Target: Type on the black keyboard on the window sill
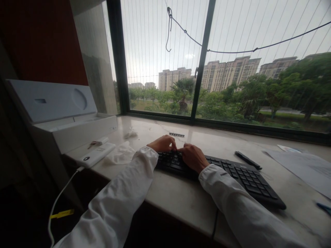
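Observation:
A black keyboard point(254, 182) lies at a slant on the marble counter. Over its far left end is my left hand point(162, 143), thumb and fingers bent together in a pinch; whatever they may hold is too small to make out. My right hand point(193, 157) rests on the keys beside it, fingers curled and an extended fingertip meeting the left fingertips at the keyboard's back edge. The underside of the right hand is hidden. Just beyond the hands lies a thin dark strip point(176, 134) with small light spots.
Left stand an open white box point(85, 132), a white power bank point(99, 155) with a cable point(60, 196), and crumpled tissue point(120, 154). A black pen-like object point(247, 160) lies behind the keyboard, papers point(300, 167) to its right. A window point(160, 58) bounds the counter point(176, 203).

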{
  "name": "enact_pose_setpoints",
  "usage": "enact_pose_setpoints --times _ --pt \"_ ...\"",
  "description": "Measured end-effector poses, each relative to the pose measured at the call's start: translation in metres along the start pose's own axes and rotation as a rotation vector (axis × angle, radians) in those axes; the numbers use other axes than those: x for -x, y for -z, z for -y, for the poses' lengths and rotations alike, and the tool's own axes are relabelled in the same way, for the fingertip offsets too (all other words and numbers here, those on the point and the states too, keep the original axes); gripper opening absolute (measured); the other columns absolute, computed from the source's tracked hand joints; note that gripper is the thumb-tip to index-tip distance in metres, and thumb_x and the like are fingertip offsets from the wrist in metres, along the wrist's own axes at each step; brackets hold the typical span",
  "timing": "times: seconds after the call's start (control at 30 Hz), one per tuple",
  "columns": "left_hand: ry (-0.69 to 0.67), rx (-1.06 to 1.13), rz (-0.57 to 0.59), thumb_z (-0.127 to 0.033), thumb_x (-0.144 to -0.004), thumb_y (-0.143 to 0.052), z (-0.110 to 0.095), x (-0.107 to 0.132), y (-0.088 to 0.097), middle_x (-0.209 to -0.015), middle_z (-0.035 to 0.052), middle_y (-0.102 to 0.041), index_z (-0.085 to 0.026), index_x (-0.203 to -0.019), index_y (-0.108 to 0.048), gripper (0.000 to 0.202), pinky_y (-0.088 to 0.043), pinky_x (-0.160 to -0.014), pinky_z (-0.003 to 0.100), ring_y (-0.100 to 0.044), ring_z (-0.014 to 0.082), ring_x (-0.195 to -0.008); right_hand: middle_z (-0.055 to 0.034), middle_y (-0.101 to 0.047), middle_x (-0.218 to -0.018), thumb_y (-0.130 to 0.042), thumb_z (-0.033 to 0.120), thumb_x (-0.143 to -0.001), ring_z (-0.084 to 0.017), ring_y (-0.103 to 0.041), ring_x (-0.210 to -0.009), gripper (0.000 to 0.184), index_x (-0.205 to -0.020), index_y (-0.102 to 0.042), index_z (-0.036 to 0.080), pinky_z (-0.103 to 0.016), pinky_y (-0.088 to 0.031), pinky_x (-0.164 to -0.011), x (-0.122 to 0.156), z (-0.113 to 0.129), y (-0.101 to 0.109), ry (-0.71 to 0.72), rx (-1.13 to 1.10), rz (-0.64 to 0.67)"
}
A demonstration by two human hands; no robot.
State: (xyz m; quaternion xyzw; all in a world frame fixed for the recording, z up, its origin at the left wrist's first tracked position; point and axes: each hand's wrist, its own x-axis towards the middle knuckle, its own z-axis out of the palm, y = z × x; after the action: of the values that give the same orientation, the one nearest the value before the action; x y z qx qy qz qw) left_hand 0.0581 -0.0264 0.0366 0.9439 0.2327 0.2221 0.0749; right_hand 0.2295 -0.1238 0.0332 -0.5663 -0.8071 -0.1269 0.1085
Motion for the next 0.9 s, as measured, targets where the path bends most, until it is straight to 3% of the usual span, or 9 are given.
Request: enact_pose_setpoints --times 0.23,0.43,0.67,0.9 --pt "0.126 -0.020 0.048 -0.022 -0.069 -0.064 0.003 -0.001 0.001 -0.078 -0.0007 -0.070 -0.022 -0.081 -0.074 0.016 -0.043 -0.075 0.020 -0.061 0.0116 -0.074 -0.0048 -0.062 -0.088 -0.040 0.016 -0.083 -0.016 -0.058 -0.081 0.040 -0.109 -0.066 0.031 -0.024 -0.036 -0.064 0.000 0.001 0.000 -0.002 0.007 -0.002" --pt "0.079 -0.141 0.133 -0.024 -0.073 -0.056 -0.007 0.002 0.011 -0.087 -0.0004 -0.070 -0.027 -0.089 -0.073 0.023 -0.044 -0.074 0.021 -0.062 0.0129 -0.079 -0.0047 -0.064 -0.095 -0.039 0.017 -0.085 -0.016 -0.059 -0.086 0.041 -0.113 -0.063 0.032 -0.024 -0.038 -0.068 -0.001 0.001 0.000 -0.037 -0.011 0.062" --pt "0.162 -0.465 0.213 -0.032 -0.075 -0.051 -0.040 -0.002 0.015 -0.080 0.0113 -0.069 -0.018 -0.078 -0.073 0.026 -0.046 -0.062 0.028 -0.064 0.0215 -0.072 -0.0073 -0.064 -0.096 -0.034 0.020 -0.087 -0.018 -0.060 -0.086 0.038 -0.099 -0.069 0.026 -0.027 -0.038 -0.072 0.000 0.007 0.002 -0.038 0.010 0.060" --pt "0.101 -0.476 0.205 -0.030 -0.075 -0.050 -0.043 -0.001 0.014 -0.079 0.0139 -0.069 -0.015 -0.077 -0.072 0.026 -0.048 -0.061 0.031 -0.065 0.0241 -0.073 -0.0079 -0.066 -0.091 -0.034 0.023 -0.088 -0.019 -0.061 -0.083 0.036 -0.092 -0.070 0.022 -0.027 -0.038 -0.069 -0.001 0.008 0.002 -0.029 0.009 0.025"
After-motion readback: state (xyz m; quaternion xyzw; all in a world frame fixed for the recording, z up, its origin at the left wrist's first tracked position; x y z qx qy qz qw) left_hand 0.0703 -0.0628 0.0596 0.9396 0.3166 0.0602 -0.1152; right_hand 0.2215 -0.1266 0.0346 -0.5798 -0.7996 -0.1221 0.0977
